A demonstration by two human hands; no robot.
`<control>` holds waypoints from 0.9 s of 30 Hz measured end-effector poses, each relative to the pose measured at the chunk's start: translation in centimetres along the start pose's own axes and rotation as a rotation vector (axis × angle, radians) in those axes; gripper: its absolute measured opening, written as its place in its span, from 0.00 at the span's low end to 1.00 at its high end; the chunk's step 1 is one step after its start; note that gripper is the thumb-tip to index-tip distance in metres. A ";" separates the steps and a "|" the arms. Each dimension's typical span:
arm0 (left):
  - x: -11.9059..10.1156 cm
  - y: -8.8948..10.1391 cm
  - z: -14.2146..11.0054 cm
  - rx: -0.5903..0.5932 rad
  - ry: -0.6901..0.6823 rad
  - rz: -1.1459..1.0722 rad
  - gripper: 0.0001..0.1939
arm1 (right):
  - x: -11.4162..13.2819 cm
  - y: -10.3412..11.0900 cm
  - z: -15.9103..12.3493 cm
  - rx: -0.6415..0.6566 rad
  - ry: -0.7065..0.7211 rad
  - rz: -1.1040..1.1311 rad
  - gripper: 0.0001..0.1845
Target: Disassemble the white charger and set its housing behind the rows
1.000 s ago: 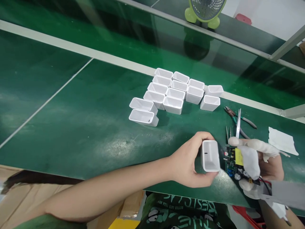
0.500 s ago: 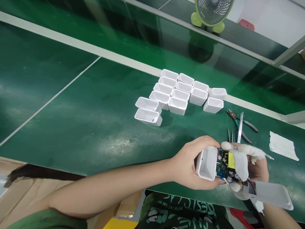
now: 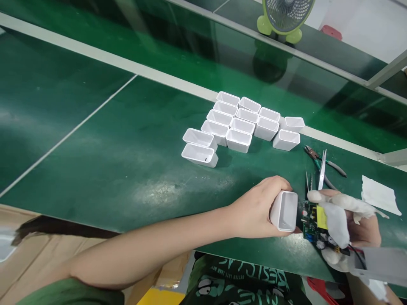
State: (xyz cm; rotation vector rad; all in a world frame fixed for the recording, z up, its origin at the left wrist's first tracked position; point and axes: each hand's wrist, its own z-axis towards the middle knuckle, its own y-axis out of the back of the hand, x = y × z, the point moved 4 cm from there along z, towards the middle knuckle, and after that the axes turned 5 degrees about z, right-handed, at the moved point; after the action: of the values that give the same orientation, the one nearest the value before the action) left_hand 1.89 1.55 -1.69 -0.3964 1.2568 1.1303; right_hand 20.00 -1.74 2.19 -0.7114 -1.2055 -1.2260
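The left hand (image 3: 257,207) is gripping a white box (image 3: 288,211), its thumb and fingers curving around opposite sides and its grip closing on the walls. The box is tilting so that its open mouth is facing up and toward the camera, above the near part of the green worktop (image 3: 152,165). Just beside it, apart by a narrow gap, the right hand (image 3: 365,228) is pinching a circuit board (image 3: 310,222) between fingers that are wearing white coverings. The board is carrying a yellow block (image 3: 321,217), and its near edge is pointing toward the box. A dark wire (image 3: 358,254) is running from the board toward a pale grey panel (image 3: 386,264), which is sitting below the right hand at the edge of the view

Farther back, a group of white boxes (image 3: 239,142) is standing in close rows, mouths up, while two more are waiting nearer on the left. Beyond the right hand, pliers (image 3: 311,152) are lying near a slim silver tool (image 3: 322,171), and a white sheet (image 3: 380,195) is resting flat to the right. A green-footed fan (image 3: 288,17) is standing at the top
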 end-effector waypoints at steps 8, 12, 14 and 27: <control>-1.1 0.2 -0.2 -0.114 -0.256 0.212 0.22 | -0.5 -0.1 -0.7 -0.102 0.019 -0.034 0.31; -1.2 0.1 -0.2 -0.154 -0.294 0.216 0.22 | -0.6 0.1 -1.0 -0.029 0.028 -0.029 0.34; -1.2 0.1 -0.2 -0.159 -0.312 0.216 0.22 | -0.3 -0.1 -0.9 0.019 0.027 -0.022 0.33; -1.3 0.3 -0.3 -0.171 -0.336 0.223 0.21 | -1.2 0.1 -1.8 0.098 -0.087 -0.121 0.34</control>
State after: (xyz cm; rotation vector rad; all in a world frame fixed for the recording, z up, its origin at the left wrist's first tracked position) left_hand 1.66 0.85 -0.53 -0.1841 0.9268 1.4350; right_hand 20.76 -2.96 0.64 -0.6323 -1.3877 -1.2363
